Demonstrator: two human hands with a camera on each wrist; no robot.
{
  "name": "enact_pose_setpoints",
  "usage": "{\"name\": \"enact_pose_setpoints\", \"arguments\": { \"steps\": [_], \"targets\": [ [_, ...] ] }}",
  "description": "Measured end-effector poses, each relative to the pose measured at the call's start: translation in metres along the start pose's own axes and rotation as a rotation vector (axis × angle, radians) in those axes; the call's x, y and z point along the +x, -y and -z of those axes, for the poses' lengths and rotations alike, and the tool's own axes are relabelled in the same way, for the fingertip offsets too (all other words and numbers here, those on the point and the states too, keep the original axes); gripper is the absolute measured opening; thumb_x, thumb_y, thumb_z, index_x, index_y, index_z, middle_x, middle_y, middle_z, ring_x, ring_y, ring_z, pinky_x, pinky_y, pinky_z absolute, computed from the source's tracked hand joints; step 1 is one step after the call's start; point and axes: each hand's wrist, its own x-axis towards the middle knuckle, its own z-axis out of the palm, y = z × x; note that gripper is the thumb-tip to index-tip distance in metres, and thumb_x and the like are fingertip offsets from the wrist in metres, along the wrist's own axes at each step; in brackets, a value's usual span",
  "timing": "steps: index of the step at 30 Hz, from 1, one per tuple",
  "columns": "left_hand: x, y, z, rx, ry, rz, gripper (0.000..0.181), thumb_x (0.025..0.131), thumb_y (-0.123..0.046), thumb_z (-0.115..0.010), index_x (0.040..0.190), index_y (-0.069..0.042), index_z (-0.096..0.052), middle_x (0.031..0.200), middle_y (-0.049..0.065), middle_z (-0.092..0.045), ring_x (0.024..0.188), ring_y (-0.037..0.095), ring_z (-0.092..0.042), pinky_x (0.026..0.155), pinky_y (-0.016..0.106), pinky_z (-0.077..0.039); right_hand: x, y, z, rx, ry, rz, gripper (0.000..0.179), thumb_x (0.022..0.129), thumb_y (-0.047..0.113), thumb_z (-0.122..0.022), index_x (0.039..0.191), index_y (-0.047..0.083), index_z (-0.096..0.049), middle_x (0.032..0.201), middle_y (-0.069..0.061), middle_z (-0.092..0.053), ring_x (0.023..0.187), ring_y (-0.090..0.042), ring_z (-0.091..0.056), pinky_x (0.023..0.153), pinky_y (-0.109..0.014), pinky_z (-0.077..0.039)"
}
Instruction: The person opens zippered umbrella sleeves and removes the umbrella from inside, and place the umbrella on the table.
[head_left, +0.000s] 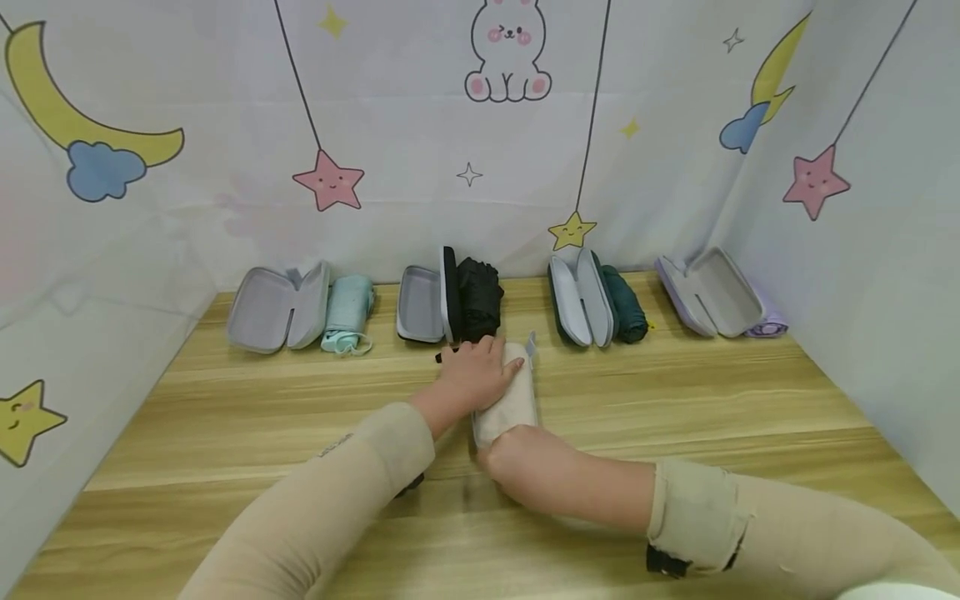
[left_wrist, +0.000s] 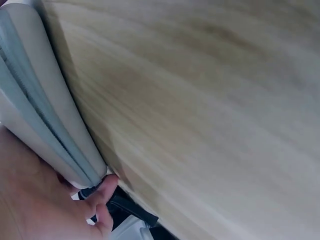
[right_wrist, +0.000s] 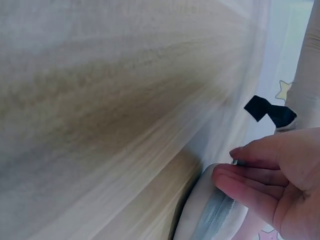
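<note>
A cream zip case (head_left: 519, 407) lies lengthwise at mid-table, a grey-blue zipper running along its side and a small loop at its far end. My left hand (head_left: 478, 372) grips its far part, thumb across the top; in the left wrist view its fingers (left_wrist: 107, 187) curl by the case's end. At the near end is my right hand (head_left: 532, 467). In the right wrist view, its thumb and fingers pinch the small metal zipper pull (right_wrist: 235, 162) at the case's rounded corner. The zipper looks closed along the side facing the left wrist camera.
Along the back wall stand opened cases with folded umbrellas beside them: a grey case (head_left: 258, 312) with a mint umbrella (head_left: 348, 308), a black case (head_left: 450, 292) with a black umbrella (head_left: 478, 296), a green case (head_left: 573, 300) with a green umbrella (head_left: 624, 304), and a lilac case (head_left: 723, 292).
</note>
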Motion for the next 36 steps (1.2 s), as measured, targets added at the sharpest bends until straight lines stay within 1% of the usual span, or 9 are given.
{"name": "enact_pose_setpoints", "arguments": {
  "steps": [3,7,11,13,16,20,25,32,36],
  "targets": [
    [-0.002,0.002,0.001,0.026,0.011,-0.002,0.067,0.102,-0.057,-0.020,0.154,-0.016,-0.027,0.153,0.003,-0.035,0.133,0.035,-0.038,0.104,0.061,-0.024,-0.003,0.001,0.001,0.000,0.003,-0.017,0.013,0.081,0.014,-0.076,0.087,0.018,-0.065,0.073,0.007,-0.064,0.069,-0.007,-0.063,0.060,-0.021,-0.051],
    [-0.005,0.002,0.003,0.044,0.033,-0.025,0.066,0.103,-0.056,-0.019,0.154,-0.015,-0.026,0.153,0.003,-0.034,0.133,0.035,-0.038,0.104,0.061,-0.025,-0.010,0.000,0.005,0.149,0.038,-0.087,0.017,0.080,0.006,-0.075,0.089,0.014,-0.064,0.069,0.003,-0.063,0.067,-0.009,-0.063,0.058,-0.023,-0.051],
    [-0.006,0.002,0.004,0.053,0.051,-0.037,0.066,0.103,-0.055,-0.018,0.155,-0.014,-0.024,0.155,0.003,-0.032,0.135,0.035,-0.036,0.105,0.060,-0.025,-0.020,-0.004,0.007,0.280,0.083,-0.155,0.016,0.081,-0.001,-0.072,0.085,0.010,-0.062,0.068,-0.002,-0.062,0.065,-0.015,-0.063,0.056,-0.028,-0.050],
    [-0.006,0.002,0.005,0.058,0.055,-0.039,0.066,0.103,-0.055,-0.018,0.155,-0.014,-0.023,0.155,0.003,-0.031,0.135,0.036,-0.035,0.105,0.060,-0.025,-0.026,-0.007,0.006,0.327,0.092,-0.179,0.015,0.083,-0.002,-0.071,0.084,0.009,-0.061,0.068,-0.003,-0.062,0.065,-0.016,-0.063,0.056,-0.029,-0.051],
    [-0.008,0.003,0.005,0.058,0.061,-0.045,0.066,0.103,-0.055,-0.018,0.155,-0.014,-0.022,0.156,0.003,-0.030,0.136,0.036,-0.035,0.106,0.061,-0.024,-0.035,-0.014,0.002,0.375,0.076,-0.203,0.016,0.086,0.000,-0.070,0.081,0.009,-0.058,0.066,-0.002,-0.061,0.062,-0.015,-0.062,0.053,-0.028,-0.049],
    [-0.010,0.003,0.006,0.052,0.074,-0.050,0.066,0.103,-0.055,-0.019,0.155,-0.014,-0.022,0.157,0.003,-0.029,0.137,0.036,-0.034,0.107,0.061,-0.023,-0.044,-0.024,-0.006,0.415,0.014,-0.210,0.023,0.088,0.004,-0.070,0.076,0.011,-0.052,0.061,0.002,-0.056,0.055,-0.009,-0.055,0.049,-0.024,-0.044],
    [-0.010,0.004,0.007,0.050,0.086,-0.054,0.067,0.103,-0.055,-0.019,0.156,-0.014,-0.021,0.157,0.004,-0.028,0.136,0.037,-0.034,0.107,0.062,-0.023,-0.047,-0.037,-0.014,0.456,-0.049,-0.222,0.021,0.087,0.001,-0.070,0.075,0.011,-0.055,0.065,0.003,-0.059,0.056,-0.007,-0.055,0.052,-0.021,-0.044],
    [-0.008,0.004,0.006,0.062,0.081,-0.064,0.066,0.104,-0.054,-0.019,0.155,-0.012,-0.022,0.156,0.005,-0.030,0.134,0.038,-0.038,0.106,0.061,-0.026,-0.042,-0.053,-0.026,0.463,-0.093,-0.234,0.023,0.085,-0.002,-0.069,0.075,0.012,-0.054,0.064,0.005,-0.056,0.056,-0.006,-0.051,0.052,-0.022,-0.043],
    [-0.008,0.004,0.005,0.069,0.083,-0.068,0.067,0.104,-0.054,-0.018,0.155,-0.012,-0.021,0.155,0.005,-0.030,0.133,0.038,-0.039,0.105,0.060,-0.028,-0.039,-0.060,-0.029,0.462,-0.095,-0.266,0.022,0.086,-0.002,-0.068,0.074,0.011,-0.055,0.065,0.004,-0.058,0.057,-0.009,-0.054,0.052,-0.023,-0.044]
  ]
}}
